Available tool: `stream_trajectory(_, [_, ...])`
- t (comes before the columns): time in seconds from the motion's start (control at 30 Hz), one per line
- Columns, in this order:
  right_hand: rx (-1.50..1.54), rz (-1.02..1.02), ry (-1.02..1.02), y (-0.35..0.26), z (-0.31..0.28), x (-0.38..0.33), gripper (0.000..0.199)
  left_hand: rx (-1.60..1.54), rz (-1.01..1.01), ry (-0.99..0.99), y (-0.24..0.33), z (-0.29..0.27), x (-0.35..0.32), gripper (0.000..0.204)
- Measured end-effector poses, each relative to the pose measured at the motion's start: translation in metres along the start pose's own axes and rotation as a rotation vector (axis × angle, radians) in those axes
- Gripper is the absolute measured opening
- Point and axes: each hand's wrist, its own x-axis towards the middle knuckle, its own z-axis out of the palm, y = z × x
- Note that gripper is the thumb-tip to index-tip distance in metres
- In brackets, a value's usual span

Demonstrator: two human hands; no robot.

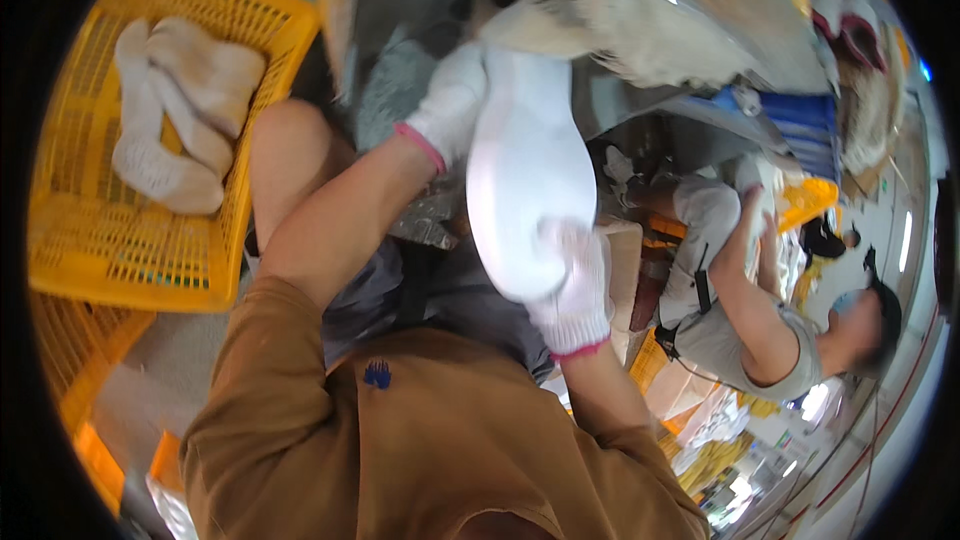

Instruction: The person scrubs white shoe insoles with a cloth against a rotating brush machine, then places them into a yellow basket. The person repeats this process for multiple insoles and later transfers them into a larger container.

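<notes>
A smooth white foot-shaped form (528, 160) stretches across my lap, its narrow end away from me and its broad rounded end close to me. My left hand (455, 100), in a white knit glove with a pink cuff, grips the far narrow end along its left side; some fingers are hidden behind it. At the near end my right hand (575, 285), gloved the same way, is wrapped around the right edge. Just beyond the far end hangs a pale fleecy cover (640, 20), which touches or overlaps the form; which of the two, I cannot tell.
On my left, a yellow plastic basket (150, 280) holds several off-white foot-shaped forms (165, 180). A grey machine housing (395, 80) stands ahead. To the right sits a co-worker (765, 340) in a light grey top, beside a blue crate (805, 130) and yellow baskets.
</notes>
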Motion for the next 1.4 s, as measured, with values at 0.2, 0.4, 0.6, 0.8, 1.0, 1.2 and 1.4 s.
stream_trajectory(0.2, [-0.768, -0.265, -0.057, -0.019, -0.046, 0.001, 0.035, 0.975, 0.382, -0.188, 0.011, 0.001, -0.049, 0.033])
stream_trajectory(0.4, [-1.408, -0.4, 0.271, -0.017, -0.182, -0.017, 0.037, 1.438, 0.996, -0.229, 0.077, -0.044, -0.163, 0.027])
stream_trajectory(0.6, [-1.891, -0.214, 0.411, 0.023, -0.272, -0.081, 0.039, 1.253, 0.671, 1.401, 0.284, -0.295, -0.101, 0.071])
stream_trajectory(0.8, [-1.677, -0.351, 0.217, -0.016, -0.159, -0.045, 0.043, 1.745, 0.518, 0.894, 0.277, -0.301, -0.127, 0.043])
stream_trajectory(1.0, [-0.708, -0.247, -0.428, -0.007, -0.006, -0.031, 0.081, 2.412, 0.898, -0.023, 0.176, -0.093, -0.263, 0.019])
stream_trajectory(1.2, [-0.312, 0.241, -0.275, 0.009, -0.03, -0.026, 0.091, 2.363, 0.552, -0.802, 0.074, -0.045, -0.273, 0.014])
stream_trajectory(1.4, [-0.357, -0.151, 0.156, -0.02, -0.095, -0.028, 0.028, 2.102, 0.81, -0.99, -0.005, -0.004, -0.22, 0.018])
